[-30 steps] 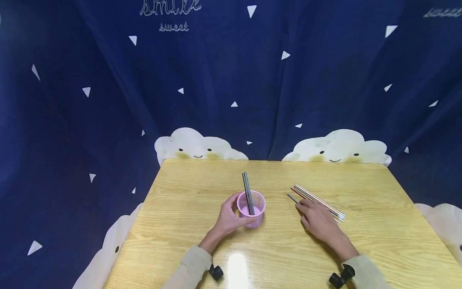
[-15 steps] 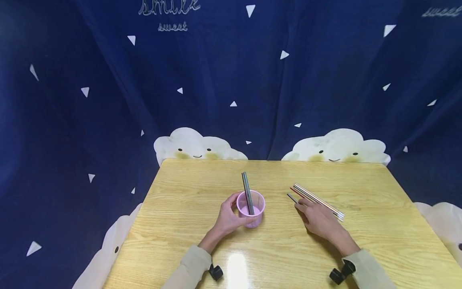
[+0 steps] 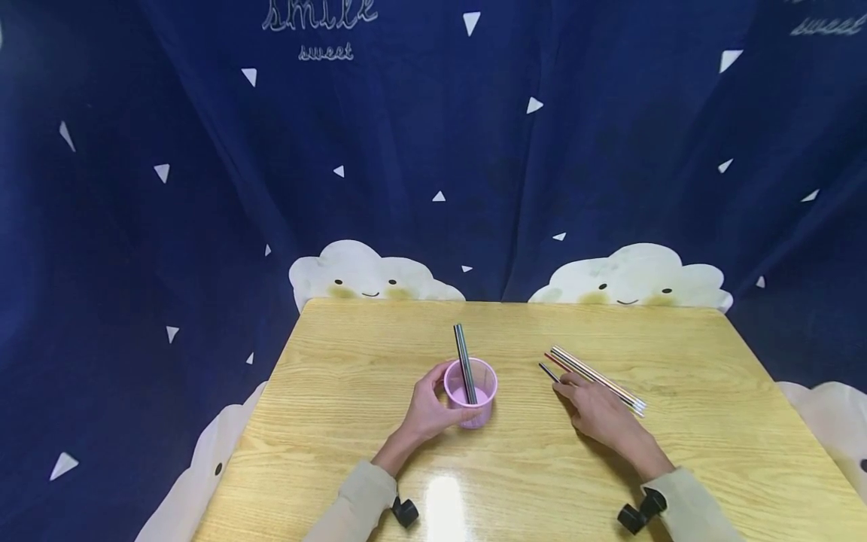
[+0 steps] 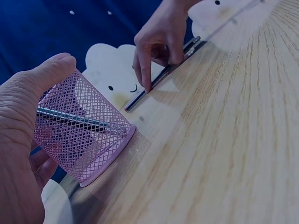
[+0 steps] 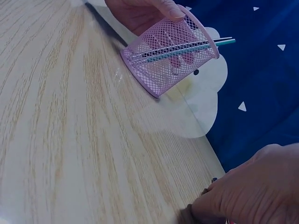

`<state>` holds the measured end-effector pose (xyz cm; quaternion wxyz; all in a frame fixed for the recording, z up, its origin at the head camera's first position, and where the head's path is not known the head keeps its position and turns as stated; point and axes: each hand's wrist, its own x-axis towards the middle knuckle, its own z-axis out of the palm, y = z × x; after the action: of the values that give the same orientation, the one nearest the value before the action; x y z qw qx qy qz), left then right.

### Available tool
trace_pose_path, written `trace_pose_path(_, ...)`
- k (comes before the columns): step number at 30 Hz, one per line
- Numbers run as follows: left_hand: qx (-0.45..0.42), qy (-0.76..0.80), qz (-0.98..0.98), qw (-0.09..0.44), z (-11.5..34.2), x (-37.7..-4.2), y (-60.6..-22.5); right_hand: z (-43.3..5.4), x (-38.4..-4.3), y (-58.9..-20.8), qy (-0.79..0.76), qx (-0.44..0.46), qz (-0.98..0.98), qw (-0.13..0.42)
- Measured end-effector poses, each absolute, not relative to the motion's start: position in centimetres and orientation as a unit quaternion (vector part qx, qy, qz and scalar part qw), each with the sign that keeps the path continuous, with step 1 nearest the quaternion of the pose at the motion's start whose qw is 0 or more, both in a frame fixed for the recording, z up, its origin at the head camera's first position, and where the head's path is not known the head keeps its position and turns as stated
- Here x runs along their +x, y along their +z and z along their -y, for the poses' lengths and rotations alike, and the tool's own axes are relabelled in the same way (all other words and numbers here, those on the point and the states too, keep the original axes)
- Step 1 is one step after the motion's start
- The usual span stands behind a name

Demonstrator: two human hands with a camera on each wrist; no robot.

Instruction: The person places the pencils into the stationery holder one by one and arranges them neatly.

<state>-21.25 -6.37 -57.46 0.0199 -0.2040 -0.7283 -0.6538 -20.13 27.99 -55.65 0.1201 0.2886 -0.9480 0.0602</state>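
A pink mesh pen holder (image 3: 476, 416) stands on the table, with my left hand (image 3: 428, 410) curled around its left side. Inside it lean a few thin pencils (image 3: 465, 361), dark and teal, their upper ends above the rim. To the right, my right hand (image 3: 599, 414) is low over the tabletop and pinches a dark pencil (image 3: 548, 371) between thumb and fingers. In the left wrist view the dark pencil (image 4: 133, 102) lies along the wood under those fingertips. Most of its length is hidden by the hand.
Beside the right hand lie several more pencils (image 3: 599, 379), pale and striped, and a red one (image 3: 554, 359). They slant across the wooden table (image 3: 352, 354). A dark blue curtain (image 3: 406, 150) with white clouds hangs behind the table's far edge.
The right hand has shifted very slightly over the dark pencil, its lower fingers tucked in more. The left hand and the pen holder stay in place.
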Motion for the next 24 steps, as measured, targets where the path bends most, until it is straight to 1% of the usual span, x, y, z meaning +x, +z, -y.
trace_pose_path(4,-0.203,-0.653,0.73,0.019,6.39,-21.29,-57.35,-27.99,-20.24,-55.59,0.058,0.284,0.95,0.119)
trace_pose_path(10,-0.209,-0.654,0.727,0.022,6.47,-21.34,-57.6,-28.12,-20.04,-55.72,0.075,0.269,0.955,0.101)
trace_pose_path(15,-0.213,-0.653,0.727,0.026,6.42,-21.32,-57.6,-28.11,-19.86,-55.83,0.108,0.251,0.957,0.093)
trace_pose_path(20,-0.208,-0.648,0.732,0.028,6.39,-21.23,-57.49,-27.81,-19.87,-55.86,0.191,0.254,0.941,0.116)
trace_pose_path(24,-0.207,-0.645,0.735,0.027,6.38,-21.21,-57.5,-27.35,-19.99,-55.97,0.259,0.262,0.917,0.155)
